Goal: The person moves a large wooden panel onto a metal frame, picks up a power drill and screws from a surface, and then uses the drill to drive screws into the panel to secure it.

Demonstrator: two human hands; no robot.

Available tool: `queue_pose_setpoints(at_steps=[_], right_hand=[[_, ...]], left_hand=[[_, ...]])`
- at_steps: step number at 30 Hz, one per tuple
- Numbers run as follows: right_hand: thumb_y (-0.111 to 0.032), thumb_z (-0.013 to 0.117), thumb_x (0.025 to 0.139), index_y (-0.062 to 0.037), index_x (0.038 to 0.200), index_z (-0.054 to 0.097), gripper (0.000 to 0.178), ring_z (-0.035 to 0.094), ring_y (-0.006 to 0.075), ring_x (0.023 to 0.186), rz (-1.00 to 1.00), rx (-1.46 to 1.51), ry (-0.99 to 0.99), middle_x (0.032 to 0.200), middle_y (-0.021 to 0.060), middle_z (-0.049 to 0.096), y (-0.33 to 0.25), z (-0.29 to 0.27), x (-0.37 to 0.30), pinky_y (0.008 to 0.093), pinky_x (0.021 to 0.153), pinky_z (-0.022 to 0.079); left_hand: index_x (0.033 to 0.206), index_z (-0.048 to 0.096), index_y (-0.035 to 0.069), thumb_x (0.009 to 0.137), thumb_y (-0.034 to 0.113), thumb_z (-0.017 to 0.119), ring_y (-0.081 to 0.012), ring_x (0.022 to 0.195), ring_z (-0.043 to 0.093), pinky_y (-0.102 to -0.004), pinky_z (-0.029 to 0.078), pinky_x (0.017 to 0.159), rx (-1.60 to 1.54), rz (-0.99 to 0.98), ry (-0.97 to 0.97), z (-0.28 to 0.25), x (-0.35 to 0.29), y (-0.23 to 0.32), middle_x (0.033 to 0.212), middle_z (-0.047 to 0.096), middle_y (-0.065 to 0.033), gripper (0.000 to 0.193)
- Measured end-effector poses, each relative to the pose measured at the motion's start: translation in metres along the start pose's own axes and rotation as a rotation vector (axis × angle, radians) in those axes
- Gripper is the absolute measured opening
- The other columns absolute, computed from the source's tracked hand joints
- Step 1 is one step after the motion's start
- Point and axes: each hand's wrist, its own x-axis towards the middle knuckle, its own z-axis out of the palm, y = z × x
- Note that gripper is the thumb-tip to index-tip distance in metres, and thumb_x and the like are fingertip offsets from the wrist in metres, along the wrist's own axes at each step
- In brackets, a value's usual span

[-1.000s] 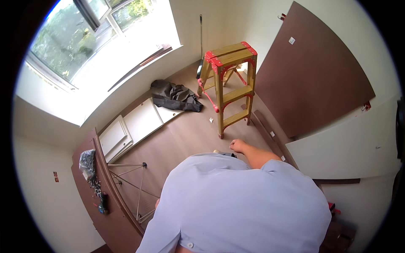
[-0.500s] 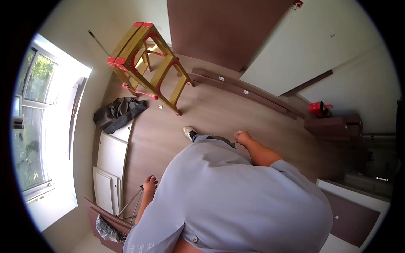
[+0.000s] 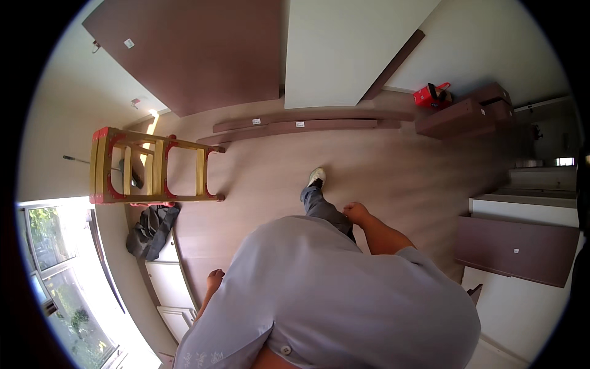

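My left hand hangs low at my left side, its fingers loosely curled, with nothing showing in it. In front of my right hip is my right hand, closed in a loose fist beside my dark trousers; nothing sticks out of it. Neither hand touches any object in the room. My shoe is on the wood-look floor ahead. Nearest to the left hand are the white panels lying by the window wall.
A yellow stepladder with red fittings stands at left, near a crumpled dark cloth. Ahead lie long brown boards below a large brown panel and a white panel. Brown boxes and a red bag sit far right.
My view has turned to the right, so the stepladder and window sit lower and farther left. A foot shows farther forward. Both hands stay free at my sides.
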Motion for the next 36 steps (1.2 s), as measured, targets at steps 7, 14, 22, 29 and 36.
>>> queue_pose_setpoints(at_steps=[7,14,22,29,36], right_hand=[[-0.029,0.070,0.091,-0.0045,0.116,0.076,0.036,0.074,0.0340,0.103,-0.091,0.025,0.022,0.106,0.0162,0.078,-0.048,-0.110,0.081,0.0429,0.093,0.058],[-0.030,0.071,0.092,-0.0062,0.124,0.073,0.040,0.069,0.0342,0.117,-0.032,-0.076,-0.183,0.125,0.0161,0.074,-0.036,-0.115,0.085,0.0413,0.101,0.055],[-0.033,0.077,0.087,-0.0095,0.126,0.071,0.045,0.061,0.0350,0.131,-0.135,-0.312,0.019,0.135,0.0116,0.069,0.013,-0.032,0.163,0.0577,0.115,0.040],[-0.017,0.076,0.081,-0.0148,0.106,0.071,0.025,0.063,0.0343,0.128,-0.191,-0.196,0.474,0.119,0.0049,0.074,0.045,-0.049,0.251,0.0575,0.118,0.035],[-0.009,0.074,0.079,-0.0150,0.094,0.072,0.016,0.065,0.0309,0.123,-0.247,-0.382,0.809,0.107,0.0008,0.076,0.033,-0.028,0.329,0.0524,0.116,0.038]], left_hand=[[0.130,0.070,0.000,0.102,0.030,0.065,-0.0224,0.096,0.075,-0.0363,0.058,0.088,-0.032,-0.024,-0.160,0.072,0.068,0.333,0.110,0.078,-0.0140,0.042],[0.132,0.068,-0.001,0.105,0.024,0.065,-0.0178,0.104,0.071,-0.0340,0.056,0.095,0.179,0.342,-0.213,0.132,0.213,0.563,0.112,0.077,-0.0115,0.037],[0.132,0.067,0.008,0.097,0.033,0.070,-0.0343,0.121,0.067,-0.0447,0.054,0.103,0.854,0.577,-0.391,0.303,0.519,0.610,0.130,0.071,-0.0165,0.042],[0.149,0.051,0.013,0.091,0.033,0.079,-0.0342,0.147,0.043,-0.0539,0.041,0.116,1.073,0.951,0.061,0.473,0.720,0.603,0.154,0.049,-0.0112,0.068],[0.145,0.050,0.008,0.082,0.030,0.084,-0.0341,0.138,0.049,-0.0491,0.045,0.112,1.060,0.993,-0.050,0.507,0.762,0.606,0.146,0.051,-0.0116,0.076]])
